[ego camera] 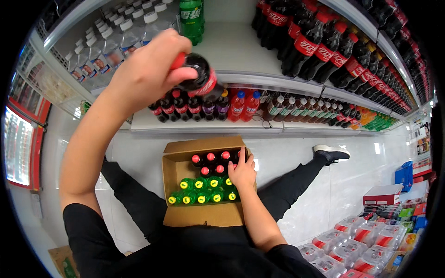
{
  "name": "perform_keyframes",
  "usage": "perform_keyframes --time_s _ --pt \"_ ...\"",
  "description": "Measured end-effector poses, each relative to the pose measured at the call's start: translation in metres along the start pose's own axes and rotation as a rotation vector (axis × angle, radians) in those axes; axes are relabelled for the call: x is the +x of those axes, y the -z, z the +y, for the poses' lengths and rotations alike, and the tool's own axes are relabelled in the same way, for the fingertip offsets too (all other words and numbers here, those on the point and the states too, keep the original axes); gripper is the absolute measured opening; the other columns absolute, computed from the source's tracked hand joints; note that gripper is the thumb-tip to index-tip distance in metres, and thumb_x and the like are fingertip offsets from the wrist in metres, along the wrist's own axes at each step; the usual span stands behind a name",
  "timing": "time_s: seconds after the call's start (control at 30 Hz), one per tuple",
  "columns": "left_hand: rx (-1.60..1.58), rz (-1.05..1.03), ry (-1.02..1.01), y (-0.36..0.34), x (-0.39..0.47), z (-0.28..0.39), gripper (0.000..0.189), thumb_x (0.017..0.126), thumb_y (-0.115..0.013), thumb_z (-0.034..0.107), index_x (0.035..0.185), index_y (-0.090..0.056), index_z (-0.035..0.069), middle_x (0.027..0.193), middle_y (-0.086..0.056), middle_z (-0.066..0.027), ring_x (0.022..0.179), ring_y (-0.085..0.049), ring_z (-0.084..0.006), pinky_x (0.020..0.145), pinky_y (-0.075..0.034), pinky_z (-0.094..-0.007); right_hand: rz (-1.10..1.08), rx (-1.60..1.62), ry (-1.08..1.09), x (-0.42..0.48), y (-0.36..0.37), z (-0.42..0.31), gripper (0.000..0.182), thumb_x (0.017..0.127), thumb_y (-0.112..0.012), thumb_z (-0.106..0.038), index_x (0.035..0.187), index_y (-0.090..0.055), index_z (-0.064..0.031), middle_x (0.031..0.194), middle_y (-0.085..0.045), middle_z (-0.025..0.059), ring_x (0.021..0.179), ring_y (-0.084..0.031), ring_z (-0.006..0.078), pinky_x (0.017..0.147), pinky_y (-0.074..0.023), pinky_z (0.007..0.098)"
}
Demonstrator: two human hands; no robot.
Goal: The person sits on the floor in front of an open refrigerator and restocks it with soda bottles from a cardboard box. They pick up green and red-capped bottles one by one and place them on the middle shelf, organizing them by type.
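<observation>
My left hand [149, 71], raised in front of the shelves, pinches a Coca-Cola bottle [201, 71] by its red cap and neck. The bottle tilts, its base towards the lower right. Between my spread legs sits an open cardboard box [203, 221] with its flaps folded out. Red-capped cola bottles [210, 157] stand upright in its far part, and green bottles with yellow caps [200, 183] fill the near part. My right hand [243, 173] reaches over the box's right side, fingers spread among red caps; whether it grips one is hidden.
Cola bottles [306, 45] and white-capped clear bottles [104, 52] flank a bare stretch of the upper shelf [240, 48]. One green bottle [191, 21] stands there. The lower shelf [205, 125] holds mixed drinks. Shrink-wrapped bottle packs [351, 246] lie at lower right.
</observation>
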State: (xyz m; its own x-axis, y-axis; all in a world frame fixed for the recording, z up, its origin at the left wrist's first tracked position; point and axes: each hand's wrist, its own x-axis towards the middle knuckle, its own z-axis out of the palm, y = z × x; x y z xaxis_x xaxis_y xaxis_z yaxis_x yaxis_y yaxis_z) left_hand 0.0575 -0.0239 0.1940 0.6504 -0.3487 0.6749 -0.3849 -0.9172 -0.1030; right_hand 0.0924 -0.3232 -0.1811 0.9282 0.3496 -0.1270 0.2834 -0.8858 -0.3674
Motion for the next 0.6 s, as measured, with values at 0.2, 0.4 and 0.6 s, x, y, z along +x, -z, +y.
perform_keyframes --time_s 0.2,0.4,0.6 --pt "-0.002 0.137 -0.203 -0.047 0.053 -0.02 0.035 0.094 -0.077 0.016 0.12 -0.055 0.007 0.091 -0.052 -0.0116 0.074 -0.059 -0.0305 0.065 -0.05 -0.0422 0.04 -0.038 0.023 0.0 -0.006 0.001 0.089 0.093 -0.067 -0.045 0.167 -0.025 -0.0198 0.153 -0.041 0.0304 0.13 -0.054 0.0469 0.097 -0.0533 0.0576" --pt "-0.061 0.122 -0.047 -0.092 0.114 -0.029 0.026 0.101 -0.067 0.017 0.117 -0.053 0.004 0.107 -0.059 -0.023 0.093 -0.062 -0.0431 0.077 -0.052 -0.0492 0.068 -0.031 0.029 -0.002 -0.006 0.004 0.088 0.092 -0.069 -0.045 0.166 -0.028 -0.0187 0.152 -0.043 0.0314 0.131 -0.054 0.0474 0.098 -0.0518 0.0571" --pt "-0.086 0.209 -0.055 -0.132 0.168 -0.038 0.023 0.104 -0.063 0.019 0.113 -0.052 0.001 0.099 -0.065 -0.03 0.095 -0.063 -0.0524 0.083 -0.051 -0.0558 0.106 -0.014 0.058 0.0 -0.006 0.004 0.09 0.09 -0.071 -0.044 0.165 -0.031 -0.0157 0.15 -0.045 0.0328 0.132 -0.053 0.0476 0.098 -0.0514 0.057"
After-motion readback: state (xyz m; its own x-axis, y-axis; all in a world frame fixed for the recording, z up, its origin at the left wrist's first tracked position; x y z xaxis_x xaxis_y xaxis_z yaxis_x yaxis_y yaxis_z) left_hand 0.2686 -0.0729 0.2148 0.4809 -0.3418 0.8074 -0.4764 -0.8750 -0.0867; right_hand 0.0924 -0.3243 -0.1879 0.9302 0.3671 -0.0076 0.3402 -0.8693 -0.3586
